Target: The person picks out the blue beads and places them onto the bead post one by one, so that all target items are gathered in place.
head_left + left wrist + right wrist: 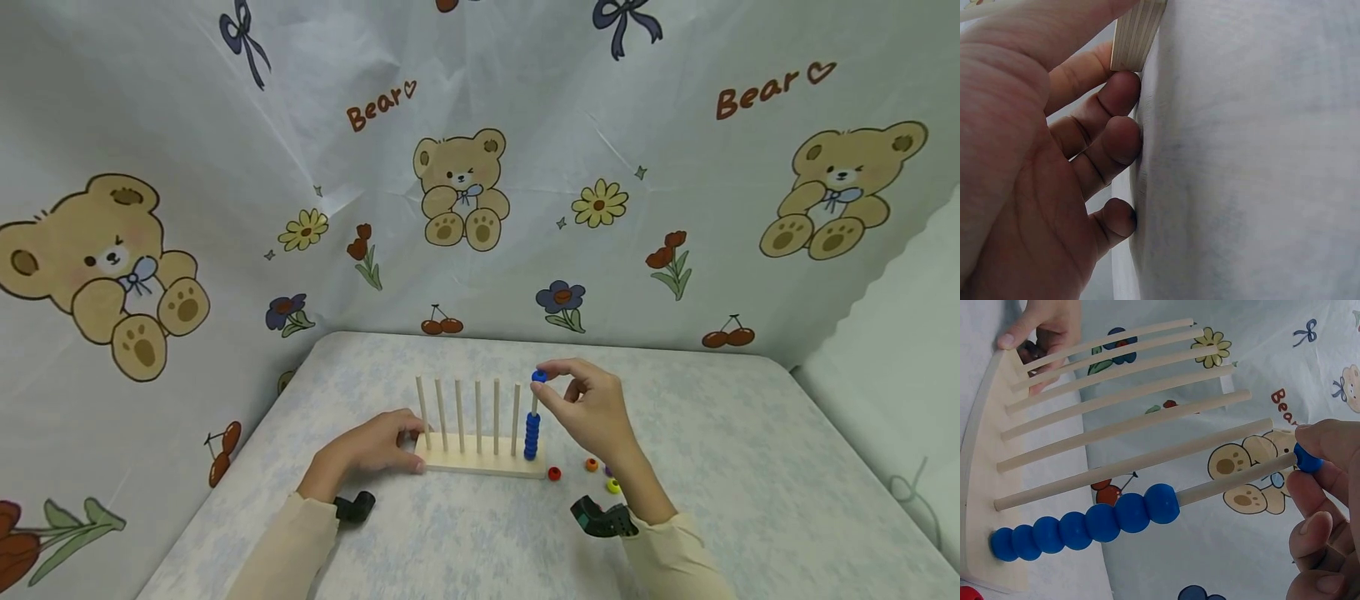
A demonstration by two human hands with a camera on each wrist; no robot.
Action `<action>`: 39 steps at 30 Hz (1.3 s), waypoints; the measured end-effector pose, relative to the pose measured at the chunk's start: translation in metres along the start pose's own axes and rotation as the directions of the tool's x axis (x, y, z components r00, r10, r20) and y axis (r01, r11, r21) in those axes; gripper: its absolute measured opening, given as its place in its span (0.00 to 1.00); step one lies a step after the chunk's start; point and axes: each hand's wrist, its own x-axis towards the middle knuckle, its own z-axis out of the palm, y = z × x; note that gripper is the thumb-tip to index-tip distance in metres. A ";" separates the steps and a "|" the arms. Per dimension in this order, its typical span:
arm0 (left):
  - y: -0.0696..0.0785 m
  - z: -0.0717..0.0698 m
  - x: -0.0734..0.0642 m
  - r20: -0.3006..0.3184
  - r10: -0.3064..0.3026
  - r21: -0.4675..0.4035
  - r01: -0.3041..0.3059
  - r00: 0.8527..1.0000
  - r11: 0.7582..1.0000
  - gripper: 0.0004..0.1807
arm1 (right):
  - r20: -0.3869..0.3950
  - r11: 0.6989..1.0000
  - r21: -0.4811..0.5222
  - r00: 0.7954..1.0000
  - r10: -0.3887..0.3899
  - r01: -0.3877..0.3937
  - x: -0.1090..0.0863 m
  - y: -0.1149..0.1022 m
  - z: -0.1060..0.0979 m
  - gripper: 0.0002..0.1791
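Observation:
A wooden peg rack (480, 464) stands on the table with several upright pegs. Its rightmost peg carries a stack of blue beads (1102, 522); the other pegs are bare. My right hand (592, 408) pinches one more blue bead (1307, 459) between thumb and index finger, right at the tip of that same peg. At the opposite end, my left hand (378, 443) grips the base's left edge, thumb in front and fingers behind. The left wrist view shows the corner of the wooden base (1138, 37) between thumb and fingers, with the other fingertips close to the table.
A red bead (554, 473) lies by the rack's right front corner. Farther right are an orange bead (592, 464) and a yellow bead (613, 485), with a purple one (608, 471) partly hidden by the right wrist. A bear-printed cloth (525, 275) hangs behind the table.

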 end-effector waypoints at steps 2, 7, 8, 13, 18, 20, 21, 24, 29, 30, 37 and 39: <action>0.000 0.000 0.000 0.001 0.002 0.000 -0.002 1.000 1.000 0.21 | 0.006 1.000 0.002 1.000 0.006 -0.006 0.000 -0.001 0.001 0.11; 0.000 0.001 -0.002 0.004 0.001 0.009 -0.001 1.000 1.000 0.21 | 0.018 1.000 0.000 0.999 0.027 -0.027 -0.003 -0.001 0.003 0.11; -0.001 0.001 -0.002 0.004 0.001 0.011 -0.001 1.000 1.000 0.21 | 0.020 1.000 -0.002 0.999 0.030 -0.030 -0.004 -0.001 0.004 0.11; -0.002 0.002 -0.002 0.001 0.002 0.012 -0.002 1.000 1.000 0.21 | 0.027 0.999 -0.015 0.999 0.041 -0.041 -0.007 -0.001 0.005 0.12; -0.003 0.002 -0.002 -0.003 0.003 0.003 -0.003 1.000 1.000 0.20 | 0.035 0.999 -0.022 0.999 0.042 -0.041 -0.008 0.001 0.006 0.12; -0.003 0.003 -0.002 -0.004 0.005 0.006 -0.005 1.000 1.000 0.20 | 0.039 0.999 -0.020 0.998 0.045 -0.044 -0.009 0.001 0.006 0.12; -0.004 0.003 -0.002 -0.004 0.010 0.006 -0.010 1.000 1.000 0.21 | 0.042 0.999 -0.018 0.998 0.047 -0.047 -0.009 0.001 0.006 0.12; -0.004 0.003 -0.001 -0.001 0.012 0.020 -0.012 1.000 1.000 0.21 | 0.046 0.999 -0.014 0.998 0.050 -0.049 -0.010 0.002 0.006 0.12; -0.004 0.003 -0.001 0.001 0.015 0.027 -0.015 1.000 1.000 0.20 | 0.046 0.998 -0.022 0.998 0.051 -0.050 -0.012 0.003 0.007 0.12; -0.003 0.003 -0.001 0.001 0.017 0.028 -0.017 1.000 0.999 0.20 | 0.045 0.998 -0.025 0.998 0.053 -0.052 -0.012 0.003 0.006 0.12; -0.003 0.002 -0.001 -0.001 0.021 0.022 -0.021 1.000 1.000 0.20 | 0.037 0.998 -0.016 0.998 0.059 -0.058 -0.013 0.004 0.007 0.12; -0.003 0.002 -0.001 -0.003 0.014 0.021 -0.014 1.000 1.000 0.20 | 0.034 0.998 -0.020 0.998 0.059 -0.059 -0.013 0.004 0.007 0.12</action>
